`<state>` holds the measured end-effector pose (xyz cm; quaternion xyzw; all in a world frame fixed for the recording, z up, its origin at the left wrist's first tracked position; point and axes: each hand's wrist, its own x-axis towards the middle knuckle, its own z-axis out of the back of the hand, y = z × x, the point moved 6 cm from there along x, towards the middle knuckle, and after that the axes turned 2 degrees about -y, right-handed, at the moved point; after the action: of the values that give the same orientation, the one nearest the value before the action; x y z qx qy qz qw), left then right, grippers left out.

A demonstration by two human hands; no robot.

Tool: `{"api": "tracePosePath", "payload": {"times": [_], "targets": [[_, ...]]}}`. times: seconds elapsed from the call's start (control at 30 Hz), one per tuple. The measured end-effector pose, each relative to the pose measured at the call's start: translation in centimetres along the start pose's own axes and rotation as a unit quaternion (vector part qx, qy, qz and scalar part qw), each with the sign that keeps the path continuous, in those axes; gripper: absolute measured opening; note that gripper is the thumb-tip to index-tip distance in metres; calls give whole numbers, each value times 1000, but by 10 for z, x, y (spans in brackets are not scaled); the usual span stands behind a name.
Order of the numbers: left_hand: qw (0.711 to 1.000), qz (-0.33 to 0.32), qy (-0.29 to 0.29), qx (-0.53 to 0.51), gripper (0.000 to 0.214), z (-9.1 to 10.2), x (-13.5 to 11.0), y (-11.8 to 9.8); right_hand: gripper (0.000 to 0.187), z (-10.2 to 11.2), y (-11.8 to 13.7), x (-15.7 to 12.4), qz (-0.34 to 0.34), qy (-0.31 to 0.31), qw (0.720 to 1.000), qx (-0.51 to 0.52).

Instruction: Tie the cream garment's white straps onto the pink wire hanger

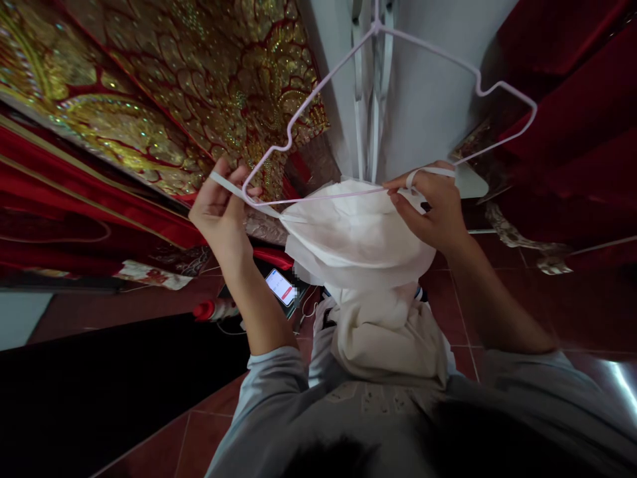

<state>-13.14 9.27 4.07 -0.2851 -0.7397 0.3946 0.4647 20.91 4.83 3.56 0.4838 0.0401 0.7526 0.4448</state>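
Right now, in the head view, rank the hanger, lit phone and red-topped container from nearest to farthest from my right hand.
1. Hanger: touching your right hand.
2. Lit phone: lower, to the left.
3. Red-topped container: farther left.

Head-worn view — facing forward and down, close.

Room: dim overall; you view it in muted, uneven light.
White cloth (358, 232): brightest large area before you, softly shaded in its folds.
Gold sequins (199, 66): scattered pinpoint glints.
Phone (279, 285): screen glows; mosaic blocks mar its right edge.
Black surface (124, 392): deep shadow, detail lost to you.
Lower right: white glare streak.
Your right sleeve (537, 378): soft, stretched by wide-angle distortion.
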Motion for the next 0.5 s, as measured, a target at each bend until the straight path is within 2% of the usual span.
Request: {"api": "tracePosePath", "payload": {"times": [0.13, 0.27, 0.37, 0.5], "targets": [[994, 21, 111, -4, 52, -7, -9, -15, 16, 3, 4, 1, -3, -19, 1000, -6], [989, 31, 141, -12, 63, -8, -14, -29, 15, 4, 7, 1, -1, -24, 1000, 0], [992, 22, 122, -34, 61, -5, -15, -28, 15, 2, 7, 0, 10, -19, 1000, 4], [998, 35, 39, -26, 50, 5, -16, -17, 15, -1, 0, -1, -4, 0, 1000, -6]]}}
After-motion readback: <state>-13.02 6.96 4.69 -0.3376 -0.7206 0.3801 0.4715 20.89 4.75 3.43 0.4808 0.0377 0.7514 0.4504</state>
